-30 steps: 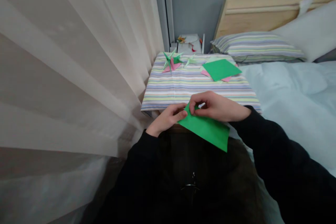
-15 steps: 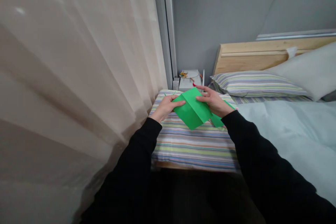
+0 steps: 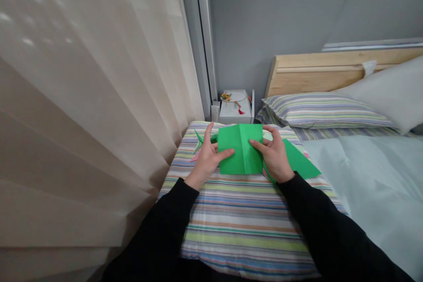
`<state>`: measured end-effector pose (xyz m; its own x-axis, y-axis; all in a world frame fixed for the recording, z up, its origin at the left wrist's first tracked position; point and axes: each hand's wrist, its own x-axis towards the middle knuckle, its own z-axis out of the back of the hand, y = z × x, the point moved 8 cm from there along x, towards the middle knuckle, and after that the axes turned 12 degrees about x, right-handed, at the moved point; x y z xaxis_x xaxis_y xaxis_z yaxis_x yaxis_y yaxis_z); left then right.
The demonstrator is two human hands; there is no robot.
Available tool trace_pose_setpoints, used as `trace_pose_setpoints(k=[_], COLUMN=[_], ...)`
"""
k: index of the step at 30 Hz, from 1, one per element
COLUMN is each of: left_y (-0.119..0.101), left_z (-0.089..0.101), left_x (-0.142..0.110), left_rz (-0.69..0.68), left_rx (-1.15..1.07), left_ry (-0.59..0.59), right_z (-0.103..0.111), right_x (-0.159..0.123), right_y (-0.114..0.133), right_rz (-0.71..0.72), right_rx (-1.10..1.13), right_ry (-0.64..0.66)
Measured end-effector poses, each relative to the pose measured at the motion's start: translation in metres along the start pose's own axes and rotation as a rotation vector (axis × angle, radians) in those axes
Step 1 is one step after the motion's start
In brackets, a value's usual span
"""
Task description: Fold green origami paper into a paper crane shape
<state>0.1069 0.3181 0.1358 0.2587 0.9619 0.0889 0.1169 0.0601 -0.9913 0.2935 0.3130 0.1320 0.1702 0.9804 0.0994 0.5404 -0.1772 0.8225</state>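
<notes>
Green paper sheet (image 3: 238, 154) is creased down its middle, held open above the striped cloth (image 3: 241, 211), toward its far edge.

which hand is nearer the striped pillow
Right. The right hand is below and left of the striped pillow in view; the left hand is farther left, at the creased green paper's opposite edge.

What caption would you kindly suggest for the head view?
Left hand and right hand hold a creased green paper over a striped cloth.
</notes>
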Motion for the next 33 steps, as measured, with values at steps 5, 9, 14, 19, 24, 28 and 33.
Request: trace_pose_setpoints(k=[5,9,14,19,24,28,33], left_y=[0.001,0.003,0.009,0.006,-0.003,-0.019,-0.038], left_z=[0.007,0.022,0.020,0.016,0.017,0.020,0.012], left_x=[0.000,0.001,0.000,0.000,-0.002,-0.007,-0.017], left_rz=[-0.060,-0.083,-0.037,-0.059,-0.141,-0.266,-0.420], left_rx=[0.206,0.265,0.164,0.169,0.234,0.388,0.651], left_ry=[-0.047,-0.169,-0.163,-0.143,-0.178,-0.241,-0.230], right_z=[0.012,0.001,-0.009,-0.014,-0.026,-0.046,-0.054], right_x=[0.000,-0.002,-0.008,-0.013,-0.030,-0.046,-0.054], right_y=[0.010,0.004,-0.006,0.016,0.040,0.041,0.043], right_rz=[0.089,0.015,-0.021,0.335,0.676,0.731,0.732], right_rx=[-0.034,-0.027,-0.209,-0.597,-0.783,-0.857,-0.886], right_ry=[-0.025,0.127,0.236,0.254,0.259,0.444,0.499])
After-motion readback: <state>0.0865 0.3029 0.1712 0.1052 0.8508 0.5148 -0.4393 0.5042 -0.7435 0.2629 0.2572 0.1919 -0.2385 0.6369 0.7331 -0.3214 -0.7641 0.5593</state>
